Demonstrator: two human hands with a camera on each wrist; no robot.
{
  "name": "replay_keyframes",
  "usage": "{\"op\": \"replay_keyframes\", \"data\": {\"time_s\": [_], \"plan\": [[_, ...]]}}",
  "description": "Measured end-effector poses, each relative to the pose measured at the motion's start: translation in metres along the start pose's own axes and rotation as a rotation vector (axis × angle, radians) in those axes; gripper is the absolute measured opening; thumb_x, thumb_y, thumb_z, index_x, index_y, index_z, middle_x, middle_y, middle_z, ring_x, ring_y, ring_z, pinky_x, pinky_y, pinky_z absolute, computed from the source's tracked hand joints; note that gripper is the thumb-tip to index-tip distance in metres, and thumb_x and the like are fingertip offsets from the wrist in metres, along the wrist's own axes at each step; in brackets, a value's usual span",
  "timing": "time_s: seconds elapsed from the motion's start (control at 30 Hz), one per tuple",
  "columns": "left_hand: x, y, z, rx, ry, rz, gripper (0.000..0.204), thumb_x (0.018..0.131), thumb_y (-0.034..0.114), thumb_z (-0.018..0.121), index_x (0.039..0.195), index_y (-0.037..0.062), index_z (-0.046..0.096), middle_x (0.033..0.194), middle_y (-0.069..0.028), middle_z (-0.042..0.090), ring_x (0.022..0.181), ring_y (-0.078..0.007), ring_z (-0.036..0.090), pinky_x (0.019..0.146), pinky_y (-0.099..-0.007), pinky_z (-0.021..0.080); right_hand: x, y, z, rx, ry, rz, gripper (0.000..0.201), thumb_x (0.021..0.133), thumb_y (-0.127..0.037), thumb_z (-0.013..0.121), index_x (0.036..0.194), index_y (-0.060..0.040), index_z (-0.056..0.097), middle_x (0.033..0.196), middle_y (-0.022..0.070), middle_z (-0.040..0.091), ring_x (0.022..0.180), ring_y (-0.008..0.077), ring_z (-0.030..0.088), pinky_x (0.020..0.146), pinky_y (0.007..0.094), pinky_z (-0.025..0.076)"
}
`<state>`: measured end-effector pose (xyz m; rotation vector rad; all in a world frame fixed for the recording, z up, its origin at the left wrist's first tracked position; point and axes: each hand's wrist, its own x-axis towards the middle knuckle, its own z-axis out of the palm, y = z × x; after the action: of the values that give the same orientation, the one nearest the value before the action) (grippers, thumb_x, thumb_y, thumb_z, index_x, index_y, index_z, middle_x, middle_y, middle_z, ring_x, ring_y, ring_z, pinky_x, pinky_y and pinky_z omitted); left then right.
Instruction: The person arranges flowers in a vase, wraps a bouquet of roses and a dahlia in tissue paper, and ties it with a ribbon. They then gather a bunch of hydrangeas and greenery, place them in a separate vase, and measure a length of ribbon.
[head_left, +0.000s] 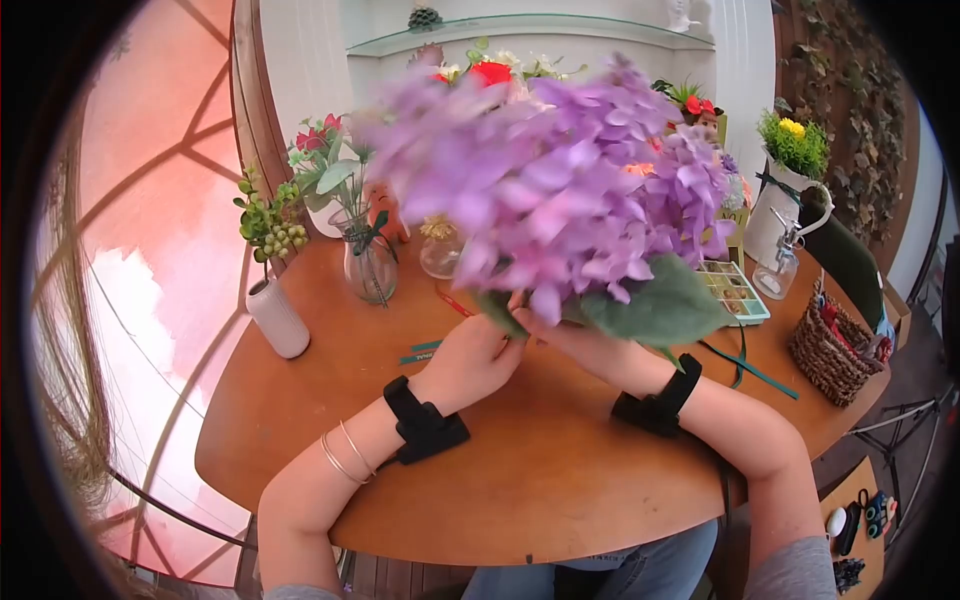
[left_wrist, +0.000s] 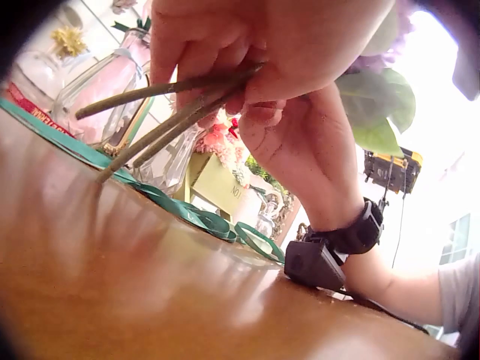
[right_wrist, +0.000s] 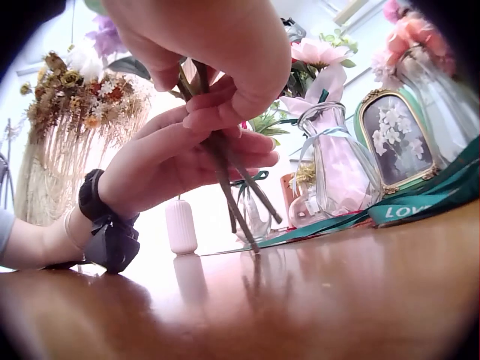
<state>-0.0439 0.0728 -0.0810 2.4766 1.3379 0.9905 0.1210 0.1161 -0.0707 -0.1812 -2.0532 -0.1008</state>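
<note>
A bunch of purple hydrangea-like flowers [head_left: 560, 190] stands upright before me, large green leaves [head_left: 655, 305] below the blooms. Both hands meet under the flower heads. My left hand [head_left: 470, 358] wraps its fingers about the brown-green stems [left_wrist: 161, 131]. Right up against it, my right hand [head_left: 595, 355] grips the same stems; its thumb and fingers close on them in the right wrist view. The stem ends [right_wrist: 251, 236] poke out below the hands, spread apart, close over the tabletop [head_left: 520, 480]. From the head view, the flowers and leaves hide part of the fingers.
At left are a white ribbed vase [head_left: 278, 318] and a glass vase [head_left: 370, 265]. A wicker basket [head_left: 838, 345], a glass spray bottle [head_left: 775, 270], a compartment box [head_left: 735, 295] and a white pitcher [head_left: 775, 205] stand at right. Green ribbons [left_wrist: 199, 217] lie beyond the hands.
</note>
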Motion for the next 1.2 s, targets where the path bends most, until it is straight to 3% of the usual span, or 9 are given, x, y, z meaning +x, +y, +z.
{"op": "replay_keyframes", "data": {"time_s": [0.07, 0.17, 0.23, 0.33, 0.67, 0.77, 0.87, 0.9, 1.2], "plan": [[0.001, 0.009, 0.0, -0.091, 0.046, -0.005, 0.016, 0.079, 0.004, 0.043, 0.093, -0.0013, 0.047, 0.081, -0.0133, 0.053, 0.071, -0.0249, 0.052, 0.062, -0.0341, 0.042, -0.002, 0.002, 0.007, 0.525, -0.104, 0.6, 0.015, 0.077, -0.02, 0.061, 0.081, -0.006, 0.057, 0.067, -0.0017, 0.052, 0.06, 0.0061, 0.046, 0.054, 0.023, 0.037], [0.0, 0.015, -0.002, -0.064, -0.006, -0.093, 0.014, 0.08, 0.007, 0.041, 0.087, -0.0033, 0.047, 0.076, -0.02, 0.052, 0.069, -0.0326, 0.051, 0.061, -0.037, 0.04, -0.002, 0.006, 0.002, 0.583, -0.118, 0.593, 0.016, 0.077, -0.022, 0.062, 0.08, -0.006, 0.058, 0.068, -0.0011, 0.053, 0.062, 0.0065, 0.048, 0.055, 0.0218, 0.038], [0.0, 0.01, 0.0, -0.061, 0.061, 0.017, 0.016, 0.081, 0.009, 0.04, 0.085, -0.0041, 0.047, 0.071, -0.0228, 0.051, 0.069, -0.0381, 0.049, 0.06, -0.0399, 0.039, -0.004, 0.008, 0.001, 0.56, -0.187, 0.58, 0.017, 0.077, -0.022, 0.062, 0.081, -0.0059, 0.059, 0.069, -0.0006, 0.055, 0.063, 0.0071, 0.05, 0.056, 0.0218, 0.038], [-0.004, 0.009, 0.0, 0.024, 0.034, -0.013, 0.014, 0.08, 0.008, 0.041, 0.085, -0.0037, 0.047, 0.071, -0.0219, 0.052, 0.069, -0.0385, 0.049, 0.059, -0.0407, 0.039, -0.001, 0.005, -0.002, 0.608, -0.159, 0.582, 0.02, 0.076, -0.026, 0.062, 0.083, -0.0072, 0.059, 0.074, 0.0007, 0.058, 0.066, 0.0105, 0.053, 0.058, 0.0237, 0.041], [-0.003, 0.01, 0.001, -0.045, 0.037, -0.027, 0.017, 0.079, 0.005, 0.041, 0.094, -0.0012, 0.046, 0.084, -0.0212, 0.053, 0.081, -0.038, 0.049, 0.07, -0.0399, 0.041, -0.014, 0.017, -0.001, 0.082, -0.315, 0.47, 0.024, 0.078, -0.035, 0.054, 0.086, -0.0131, 0.055, 0.076, -0.0026, 0.056, 0.071, 0.0141, 0.054, 0.063, 0.0267, 0.042], [-0.003, 0.008, 0.001, -0.08, 0.003, -0.02, 0.021, 0.079, 0.004, 0.041, 0.098, 0.0003, 0.045, 0.091, -0.0204, 0.052, 0.087, -0.0373, 0.049, 0.075, -0.0389, 0.04, -0.033, 0.039, 0.02, 0.123, -0.413, 0.374, 0.023, 0.082, -0.03, 0.047, 0.1, -0.0161, 0.048, 0.088, -0.0021, 0.053, 0.08, 0.011, 0.051, 0.066, 0.0258, 0.042], [-0.004, 0.003, 0.004, -0.069, -0.047, -0.099, 0.02, 0.078, 0.004, 0.039, 0.097, 0.0028, 0.044, 0.089, -0.021, 0.053, 0.086, -0.038, 0.049, 0.073, -0.0416, 0.04, -0.037, 0.03, 0.034, 0.539, -0.144, 0.805, 0.021, 0.076, -0.015, 0.061, 0.089, -0.0059, 0.048, 0.081, 0.0003, 0.052, 0.075, 0.007, 0.049, 0.065, 0.0189, 0.041], [-0.005, 0.002, 0.005, -0.063, -0.041, -0.087, 0.018, 0.078, 0.004, 0.039, 0.095, 0.0027, 0.044, 0.088, -0.0208, 0.053, 0.086, -0.0378, 0.049, 0.072, -0.0416, 0.04, -0.038, 0.025, 0.031, 0.61, -0.124, 0.845, 0.021, 0.076, -0.015, 0.06, 0.09, -0.006, 0.048, 0.082, 0.0003, 0.052, 0.075, 0.0071, 0.049, 0.065, 0.0189, 0.041], [-0.005, 0.002, 0.006, -0.047, -0.002, -0.025, 0.015, 0.076, 0.003, 0.04, 0.09, 0.0031, 0.046, 0.085, -0.0195, 0.053, 0.083, -0.0371, 0.05, 0.07, -0.0414, 0.041, -0.009, -0.003, -0.024, 0.638, -0.272, 0.725, 0.021, 0.08, -0.015, 0.053, 0.098, -0.0073, 0.048, 0.084, 0.0, 0.051, 0.077, 0.0082, 0.047, 0.064, 0.0187, 0.04]]}}
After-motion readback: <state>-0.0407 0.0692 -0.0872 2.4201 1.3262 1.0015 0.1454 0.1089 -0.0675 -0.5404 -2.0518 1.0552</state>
